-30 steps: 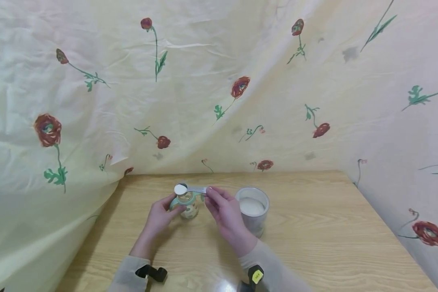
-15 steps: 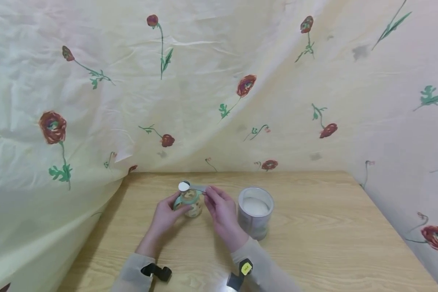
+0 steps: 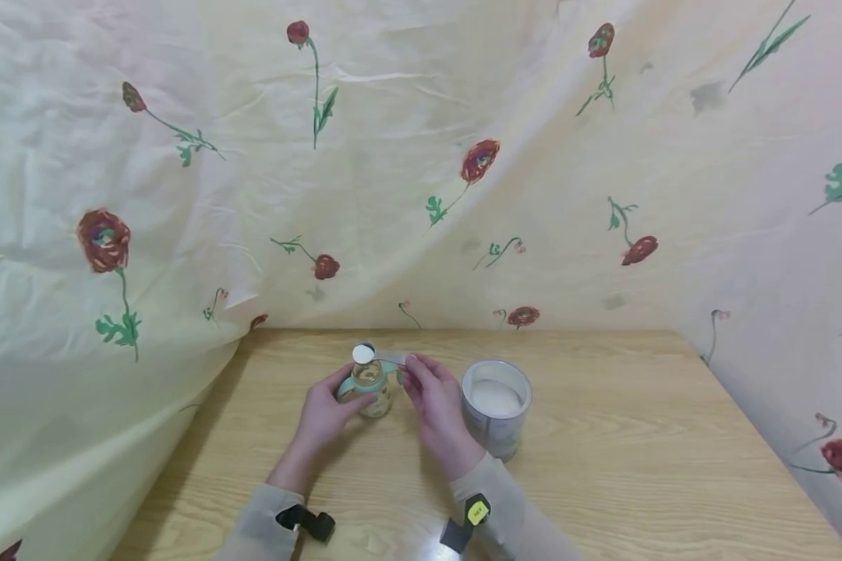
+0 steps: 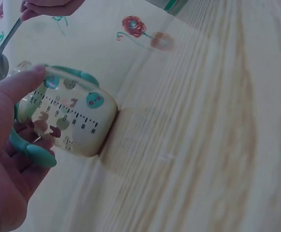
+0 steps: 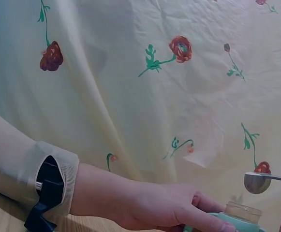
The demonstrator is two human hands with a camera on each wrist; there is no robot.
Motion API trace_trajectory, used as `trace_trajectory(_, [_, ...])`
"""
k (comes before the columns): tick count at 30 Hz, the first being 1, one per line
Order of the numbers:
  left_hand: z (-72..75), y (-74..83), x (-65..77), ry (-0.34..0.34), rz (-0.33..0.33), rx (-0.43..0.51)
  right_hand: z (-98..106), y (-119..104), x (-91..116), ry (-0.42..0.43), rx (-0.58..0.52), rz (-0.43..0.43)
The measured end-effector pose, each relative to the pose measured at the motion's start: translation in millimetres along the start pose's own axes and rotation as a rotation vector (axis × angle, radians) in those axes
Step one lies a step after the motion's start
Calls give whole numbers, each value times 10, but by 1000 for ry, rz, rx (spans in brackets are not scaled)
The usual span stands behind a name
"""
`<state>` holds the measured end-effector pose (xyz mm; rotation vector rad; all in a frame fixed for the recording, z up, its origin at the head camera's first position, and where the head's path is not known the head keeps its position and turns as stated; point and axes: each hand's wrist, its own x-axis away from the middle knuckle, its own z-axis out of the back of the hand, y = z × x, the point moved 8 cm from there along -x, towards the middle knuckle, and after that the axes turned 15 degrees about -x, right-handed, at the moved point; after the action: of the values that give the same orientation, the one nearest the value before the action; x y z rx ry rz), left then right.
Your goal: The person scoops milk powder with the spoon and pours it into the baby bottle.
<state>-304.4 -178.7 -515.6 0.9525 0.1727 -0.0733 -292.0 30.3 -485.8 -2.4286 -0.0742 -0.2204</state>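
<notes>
Grey can (image 3: 495, 430) near the bottle (image 4: 75, 113)

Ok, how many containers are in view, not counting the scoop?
2. The bottle is held in the left hand; the canister of white powder stands on the table, beside the right hand. A small one could be hidden behind it.

Bottle (image 4: 80, 118): clear, teal-and-brown prints
Handles (image 4: 41, 155): mint green
Scoop (image 5: 257, 184): silver
Powder (image 3: 363, 354): white
Cloth (image 3: 393, 195): cream, red flowers, green stems
Table (image 3: 638, 436): tan woodgrain
</notes>
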Motion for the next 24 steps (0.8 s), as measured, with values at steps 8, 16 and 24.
trace_trajectory(8, [36,-37,0,-24,30,23,-19,-26,3,-39,62,2])
trace_trajectory(16, [64,-14,12,-40,21,24,-37,10,-23,-74,166,16])
trace_trajectory(24, [46,-60,-4,-48,25,39,23,28,-75,-64,222,43])
